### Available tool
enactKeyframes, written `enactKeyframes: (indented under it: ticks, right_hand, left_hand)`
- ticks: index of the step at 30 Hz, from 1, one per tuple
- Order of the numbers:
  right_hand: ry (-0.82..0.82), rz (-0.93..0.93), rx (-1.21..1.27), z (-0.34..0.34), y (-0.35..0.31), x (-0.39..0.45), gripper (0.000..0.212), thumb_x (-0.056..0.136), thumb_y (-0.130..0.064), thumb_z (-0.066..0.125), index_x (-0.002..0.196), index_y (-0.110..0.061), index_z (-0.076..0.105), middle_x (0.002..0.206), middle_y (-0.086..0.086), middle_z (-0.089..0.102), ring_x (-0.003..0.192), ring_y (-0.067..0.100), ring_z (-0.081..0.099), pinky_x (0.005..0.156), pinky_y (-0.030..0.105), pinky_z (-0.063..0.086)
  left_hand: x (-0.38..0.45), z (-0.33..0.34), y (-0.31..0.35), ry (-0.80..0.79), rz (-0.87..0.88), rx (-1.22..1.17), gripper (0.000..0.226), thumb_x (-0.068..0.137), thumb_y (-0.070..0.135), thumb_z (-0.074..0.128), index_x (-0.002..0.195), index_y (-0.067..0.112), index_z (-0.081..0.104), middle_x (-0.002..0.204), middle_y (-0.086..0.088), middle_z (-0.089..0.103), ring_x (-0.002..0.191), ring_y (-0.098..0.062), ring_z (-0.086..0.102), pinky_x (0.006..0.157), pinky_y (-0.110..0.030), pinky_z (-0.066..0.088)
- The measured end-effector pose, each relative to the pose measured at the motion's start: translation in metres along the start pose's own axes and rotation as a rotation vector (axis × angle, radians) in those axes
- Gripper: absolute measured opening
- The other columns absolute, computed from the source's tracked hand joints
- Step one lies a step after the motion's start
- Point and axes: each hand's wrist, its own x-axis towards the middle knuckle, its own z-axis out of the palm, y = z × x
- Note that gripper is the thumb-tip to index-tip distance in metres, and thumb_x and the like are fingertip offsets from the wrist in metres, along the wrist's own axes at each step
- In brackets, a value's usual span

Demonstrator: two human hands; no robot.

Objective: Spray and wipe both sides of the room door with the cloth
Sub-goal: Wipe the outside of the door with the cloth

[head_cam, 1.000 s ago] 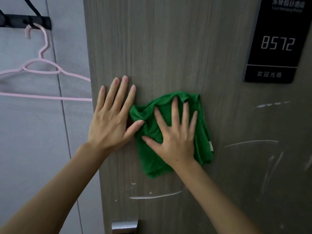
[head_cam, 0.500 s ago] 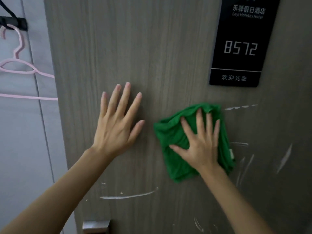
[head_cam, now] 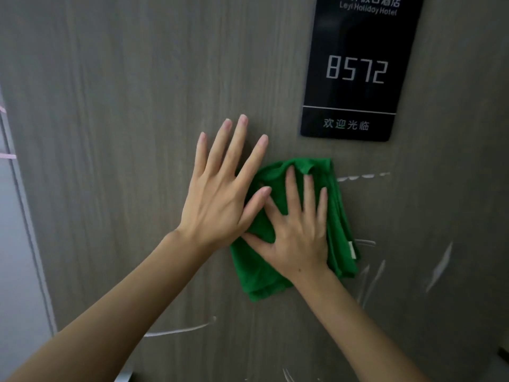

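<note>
A grey-brown wood-grain door (head_cam: 124,133) fills the view. My right hand (head_cam: 297,232) lies flat with fingers spread on a folded green cloth (head_cam: 256,274), pressing it against the door below the number plate. My left hand (head_cam: 220,194) rests flat and open on the door just left of the cloth, its thumb over the cloth's left edge. White streaks of foam or liquid (head_cam: 179,330) mark the door below and to the right of the cloth. No spray bottle is in view.
A black number plate reading 8572 (head_cam: 358,70) is fixed at the upper right of the door. The door's left edge meets a pale grey wall (head_cam: 13,244). A metal handle piece (head_cam: 124,377) shows at the bottom edge.
The view has shifted right, so the hanger has gone out of sight. My right hand with the cloth has come back beside my left hand, whose thumb now overlaps the cloth.
</note>
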Motion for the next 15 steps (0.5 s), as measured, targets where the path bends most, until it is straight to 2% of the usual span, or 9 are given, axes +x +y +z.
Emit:
enactKeyframes:
  ticks: [4,8,15]
  right_hand:
    - [-0.020,-0.046,0.000,0.005,0.021,-0.031,0.074,0.082,-0.075,0.044,0.143,-0.034,0.032,0.152,0.010,0.023,0.134,0.038,0.029,0.110,0.055,0.018]
    - [0.003,-0.032,-0.009,0.002,0.059,-0.042,0.075,0.083,-0.077,0.036,0.145,-0.034,0.029,0.151,0.012,0.024,0.132,0.040,0.030,0.109,0.056,0.018]
    - [0.027,0.246,-0.002,-0.009,0.109,-0.024,0.082,0.085,-0.077,0.033,0.147,-0.025,0.028,0.155,0.021,0.019,0.142,0.042,0.015,0.113,0.058,0.009]
  left_hand:
    - [-0.003,0.013,0.023,-0.060,0.086,0.011,0.064,0.099,0.050,0.029,0.152,0.013,0.023,0.158,-0.023,0.017,0.147,-0.036,0.010,0.118,-0.052,0.003]
    - [0.003,0.015,0.025,-0.089,0.081,0.055,0.065,0.100,0.052,0.025,0.152,0.012,0.026,0.157,-0.022,0.018,0.146,-0.037,0.012,0.117,-0.052,0.004]
    - [0.005,0.016,0.018,-0.127,0.122,0.183,0.067,0.101,0.055,0.022,0.153,0.013,0.023,0.158,-0.021,0.014,0.147,-0.038,0.011,0.117,-0.053,0.000]
